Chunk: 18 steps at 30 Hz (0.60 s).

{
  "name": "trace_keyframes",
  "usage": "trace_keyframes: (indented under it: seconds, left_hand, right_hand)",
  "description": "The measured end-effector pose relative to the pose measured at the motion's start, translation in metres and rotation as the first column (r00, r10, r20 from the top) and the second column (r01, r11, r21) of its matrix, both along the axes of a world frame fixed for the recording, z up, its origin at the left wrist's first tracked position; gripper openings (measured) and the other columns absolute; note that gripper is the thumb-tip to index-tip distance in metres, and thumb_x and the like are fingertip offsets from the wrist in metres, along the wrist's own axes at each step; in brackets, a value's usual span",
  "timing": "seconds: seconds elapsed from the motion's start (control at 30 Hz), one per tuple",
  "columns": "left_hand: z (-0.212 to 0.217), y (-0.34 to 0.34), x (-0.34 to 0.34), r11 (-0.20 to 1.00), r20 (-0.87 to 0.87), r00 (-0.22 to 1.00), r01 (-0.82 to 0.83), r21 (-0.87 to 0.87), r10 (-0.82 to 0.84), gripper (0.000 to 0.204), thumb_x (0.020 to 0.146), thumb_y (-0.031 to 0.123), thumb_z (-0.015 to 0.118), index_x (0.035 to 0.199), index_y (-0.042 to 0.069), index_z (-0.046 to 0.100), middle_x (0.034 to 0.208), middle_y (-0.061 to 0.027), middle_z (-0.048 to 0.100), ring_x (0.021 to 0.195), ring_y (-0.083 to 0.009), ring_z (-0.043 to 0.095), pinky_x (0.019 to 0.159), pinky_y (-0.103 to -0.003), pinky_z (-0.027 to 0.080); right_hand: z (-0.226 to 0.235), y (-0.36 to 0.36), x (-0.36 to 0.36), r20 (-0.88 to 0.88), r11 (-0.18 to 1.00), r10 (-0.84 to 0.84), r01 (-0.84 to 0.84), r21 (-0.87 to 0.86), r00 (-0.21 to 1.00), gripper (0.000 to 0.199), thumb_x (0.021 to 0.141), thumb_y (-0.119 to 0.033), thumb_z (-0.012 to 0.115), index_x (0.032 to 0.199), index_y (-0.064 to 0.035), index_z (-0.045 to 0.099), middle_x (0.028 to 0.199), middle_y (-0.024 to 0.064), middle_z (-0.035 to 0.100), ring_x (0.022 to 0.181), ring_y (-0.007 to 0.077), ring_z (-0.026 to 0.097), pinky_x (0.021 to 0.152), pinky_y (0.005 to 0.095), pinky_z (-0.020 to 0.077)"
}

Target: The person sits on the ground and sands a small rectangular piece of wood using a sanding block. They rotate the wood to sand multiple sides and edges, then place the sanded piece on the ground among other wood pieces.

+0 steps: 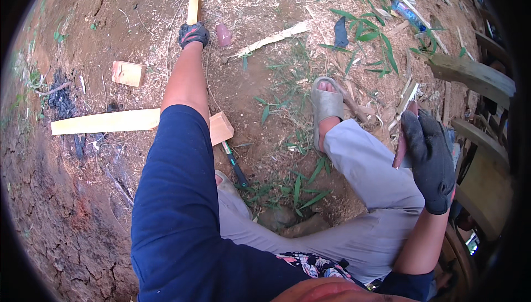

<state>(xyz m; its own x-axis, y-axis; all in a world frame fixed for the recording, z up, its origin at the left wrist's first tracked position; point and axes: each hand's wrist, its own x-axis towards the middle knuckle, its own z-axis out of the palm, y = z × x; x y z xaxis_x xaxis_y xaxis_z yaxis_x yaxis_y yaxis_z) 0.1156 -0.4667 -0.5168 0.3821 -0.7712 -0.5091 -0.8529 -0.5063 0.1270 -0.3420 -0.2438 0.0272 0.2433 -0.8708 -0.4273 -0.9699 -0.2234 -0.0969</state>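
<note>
My left hand [193,35], in a dark glove with red marks, reaches far forward and is closed on the near end of a pale squared wooden block [194,8]. At the right, beside my knee, my right hand [428,158] in a black glove holds a flat reddish-brown strip [400,146] between thumb and fingers; its exact kind is unclear. A pinkish stone-like lump [223,35] lies just right of the left hand. Below my left forearm are a long pale board [105,121], a wooden block [221,129] and a tool with a black and green handle [236,164], its head hidden.
Another short block [128,74] lies at the left. A split wood strip [271,40], a dark blue cloth scrap [341,32] and a plastic bottle [408,13] lie on the chip-strewn ground. Curved timber pieces [470,75] crowd the right edge. My sandalled foot [327,103] stands mid-view.
</note>
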Motion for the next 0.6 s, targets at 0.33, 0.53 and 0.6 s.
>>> trace_keyframes:
  seconds: [0.33,0.53,0.6]
  left_hand:
    - [0.135,0.053,-0.052,0.779,-0.842,0.233,-0.551,0.298,0.487,0.034,0.102,0.041,0.068,0.124,0.015,0.072,0.117,-0.0130,0.072,0.095,-0.0289,0.071,0.088,-0.046,0.060]
    - [0.249,0.150,-0.049,0.852,-0.918,-0.142,-0.342,0.396,0.370,0.040,0.105,0.042,0.063,0.132,0.012,0.066,0.120,-0.0135,0.070,0.098,-0.0305,0.073,0.089,-0.047,0.064]
    - [0.299,0.171,-0.062,0.875,-0.936,-0.049,-0.339,0.345,0.350,0.042,0.105,0.040,0.064,0.132,0.008,0.066,0.120,-0.0116,0.070,0.096,-0.0275,0.073,0.087,-0.044,0.065]
  right_hand:
    - [0.025,0.010,0.038,0.147,0.912,0.332,-0.277,-0.302,0.932,0.040,0.092,-0.009,0.065,0.132,-0.0066,0.068,0.118,0.0165,0.070,0.104,0.0339,0.071,0.086,0.0439,0.0549]
    - [0.024,0.044,0.072,0.638,0.985,0.168,-0.159,-0.071,0.751,0.029,0.105,-0.020,0.051,0.094,-0.0072,0.075,0.081,0.0067,0.074,0.079,0.0269,0.072,0.076,0.0396,0.0553]
    - [0.027,0.048,0.074,0.625,0.979,0.205,-0.168,-0.118,0.753,0.041,0.106,-0.026,0.047,0.082,-0.0088,0.076,0.080,0.0058,0.075,0.079,0.0284,0.072,0.079,0.0413,0.0550]
